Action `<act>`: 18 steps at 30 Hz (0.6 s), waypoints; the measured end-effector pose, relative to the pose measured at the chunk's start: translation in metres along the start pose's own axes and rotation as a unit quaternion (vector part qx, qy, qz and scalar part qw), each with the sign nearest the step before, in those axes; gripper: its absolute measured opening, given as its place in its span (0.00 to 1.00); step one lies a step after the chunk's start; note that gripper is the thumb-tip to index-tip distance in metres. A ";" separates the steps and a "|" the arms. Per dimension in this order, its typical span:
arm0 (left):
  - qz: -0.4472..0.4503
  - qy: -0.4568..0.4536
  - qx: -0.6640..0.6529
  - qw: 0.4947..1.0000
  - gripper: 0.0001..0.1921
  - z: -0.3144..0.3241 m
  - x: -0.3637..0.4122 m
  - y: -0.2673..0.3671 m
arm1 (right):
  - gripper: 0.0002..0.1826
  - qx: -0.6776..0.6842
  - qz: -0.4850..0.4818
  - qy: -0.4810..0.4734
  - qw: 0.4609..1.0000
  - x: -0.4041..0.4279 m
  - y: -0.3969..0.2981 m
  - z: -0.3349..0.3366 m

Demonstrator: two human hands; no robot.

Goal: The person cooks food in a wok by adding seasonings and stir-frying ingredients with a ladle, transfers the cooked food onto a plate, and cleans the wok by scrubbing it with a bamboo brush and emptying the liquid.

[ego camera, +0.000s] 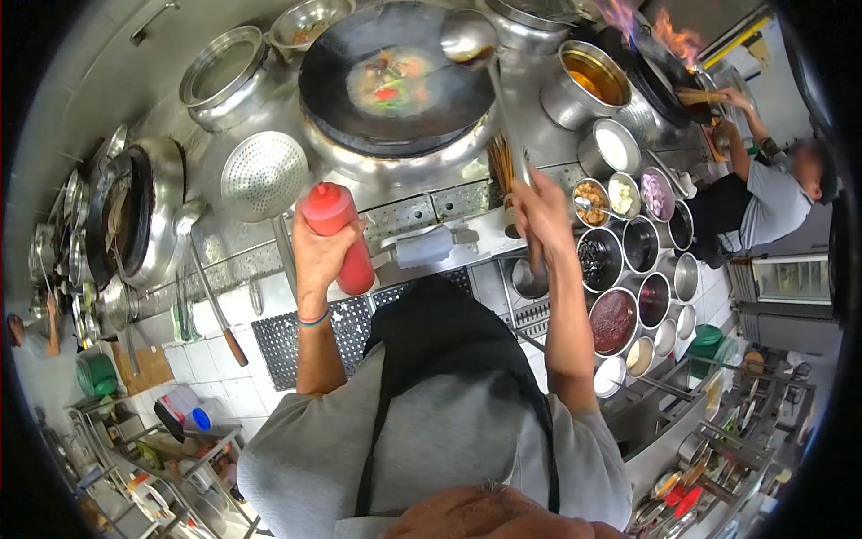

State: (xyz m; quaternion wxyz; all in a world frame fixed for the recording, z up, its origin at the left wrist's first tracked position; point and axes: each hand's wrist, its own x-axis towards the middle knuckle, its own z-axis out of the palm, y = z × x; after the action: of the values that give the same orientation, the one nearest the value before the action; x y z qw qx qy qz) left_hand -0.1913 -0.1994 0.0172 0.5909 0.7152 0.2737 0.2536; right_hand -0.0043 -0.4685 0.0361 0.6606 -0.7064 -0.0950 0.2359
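A red plastic squeeze bottle (355,268) is gripped in my left hand (320,255), tilted, with its cap upward, in front of the stove edge. My right hand (547,209) is closed around the handle of a long steel ladle (469,35), whose bowl hangs over the right side of a black wok (323,101). Brown liquid shows in the ladle bowl. In the wok, food with red and green pieces (390,84) lies in a pale broth, and some steam hangs over it. A bamboo brush (500,162) stands just left of my right hand.
A perforated steel skimmer (264,176) rests left of the wok. At right stand a pot of orange oil (587,79) and several steel containers of sauces and chopped ingredients (613,322). Flames (673,40) rise by a second wok, where a co-worker (774,182) holds a bamboo brush.
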 end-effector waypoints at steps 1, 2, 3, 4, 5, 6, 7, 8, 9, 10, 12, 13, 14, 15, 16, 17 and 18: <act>0.002 0.006 -0.001 1.000 0.26 -0.005 -0.002 -0.005 | 0.18 -0.033 -0.012 0.002 0.999 0.026 0.004 0.014; 0.003 0.012 -0.001 1.000 0.26 -0.009 -0.004 -0.008 | 0.17 -0.088 -0.018 -0.007 0.996 0.051 0.006 0.025; 0.003 0.013 -0.004 1.000 0.26 -0.015 -0.007 -0.011 | 0.17 -0.143 -0.024 -0.017 0.989 0.070 0.008 0.036; -0.004 0.017 -0.014 1.000 0.26 -0.020 -0.009 -0.015 | 0.17 -0.145 -0.025 -0.016 0.989 0.081 0.009 0.046; -0.010 0.020 -0.024 0.999 0.26 -0.025 -0.010 -0.018 | 0.17 -0.161 -0.012 -0.046 0.986 0.090 0.009 0.054; -0.021 0.034 -0.029 0.999 0.25 -0.031 -0.014 -0.020 | 0.17 -0.178 0.002 -0.082 0.981 0.097 0.009 0.063; -0.024 0.040 -0.031 0.998 0.25 -0.038 -0.016 -0.021 | 0.17 -0.181 0.003 -0.087 0.980 0.093 0.002 0.066; -0.025 0.059 -0.022 0.998 0.25 -0.044 -0.018 -0.023 | 0.18 -0.203 0.009 -0.129 0.971 0.083 -0.009 0.061; -0.026 0.077 -0.012 0.997 0.25 -0.050 -0.022 -0.024 | 0.19 -0.225 0.016 -0.168 0.960 0.072 -0.014 0.052; -0.029 0.082 -0.008 0.996 0.26 -0.055 -0.025 -0.023 | 0.22 -0.208 0.028 -0.191 0.959 0.065 -0.010 0.037; -0.026 0.085 0.000 0.996 0.26 -0.065 -0.027 -0.024 | 0.23 -0.242 0.028 -0.156 0.957 0.045 -0.009 0.018; -0.018 0.082 0.010 0.996 0.27 -0.068 -0.028 -0.024 | 0.24 -0.270 0.027 -0.115 0.956 0.041 -0.010 0.015; -0.020 0.085 0.016 0.996 0.27 -0.068 -0.027 -0.022 | 0.24 -0.272 0.027 -0.117 0.955 0.047 -0.007 0.018; -0.017 0.079 0.016 0.997 0.27 -0.068 -0.026 -0.022 | 0.26 -0.375 -0.082 -0.059 0.922 0.053 0.002 0.020; -0.022 0.078 0.019 0.997 0.27 -0.068 -0.024 -0.023 | 0.27 -0.470 -0.187 0.001 0.863 0.062 0.010 0.023; -0.027 0.076 0.023 0.996 0.27 -0.067 -0.021 -0.023 | 0.27 -0.469 -0.186 0.009 0.864 0.070 0.017 0.029; -0.023 0.070 0.023 0.997 0.27 -0.066 -0.018 -0.020 | 0.27 -0.436 -0.163 -0.004 0.885 0.078 0.024 0.038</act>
State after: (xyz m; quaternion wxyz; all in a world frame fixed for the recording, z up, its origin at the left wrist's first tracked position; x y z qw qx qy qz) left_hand -0.2512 -0.1626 0.0079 0.5593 0.7026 0.3364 0.2835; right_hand 0.0416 -0.4023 -0.0039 0.3143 -0.8968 -0.3049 0.0627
